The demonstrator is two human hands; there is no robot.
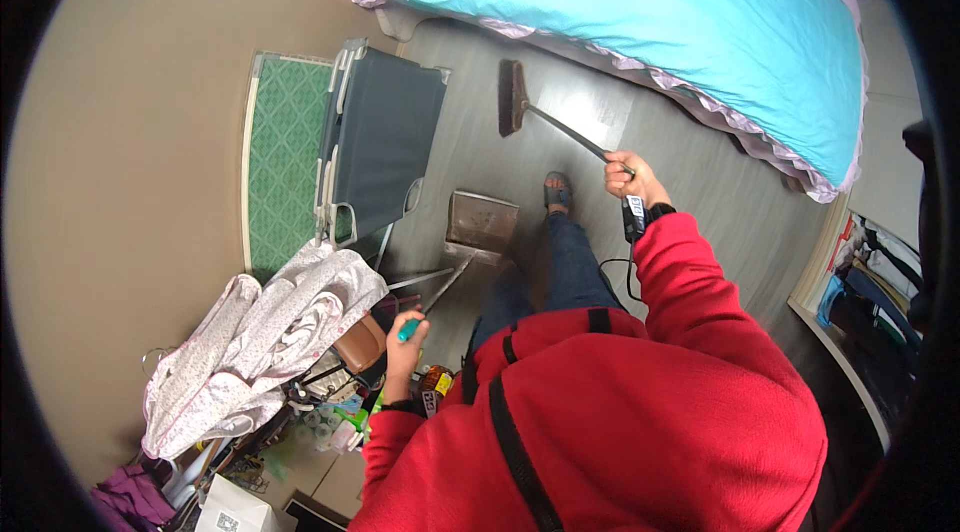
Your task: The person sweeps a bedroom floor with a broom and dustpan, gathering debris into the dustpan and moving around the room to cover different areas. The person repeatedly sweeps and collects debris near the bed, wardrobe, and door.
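My right hand [627, 175], right of centre, is closed round the handle of a broom [513, 98]. The broom's dark bristles are low over or on the grey floor, up and to the left of that hand; contact with the floor cannot be told. At lower left, my left hand [407, 340] grips the green end of a long-handled dustpan [482, 223]. The dustpan's metal pan lies near the floor, its open side facing up the picture towards the broom head, with a gap between the two. My sandalled foot [556, 190] stands between the dustpan and my right hand.
A bed with a turquoise cover [630, 6] spans the top. A folded grey cot [390, 134] leans by a green panel [289, 157] at the left wall. Below hang patterned cloth [300, 329] and a brown bag [360, 344]. Clothes [877, 284] fill a shelf at right.
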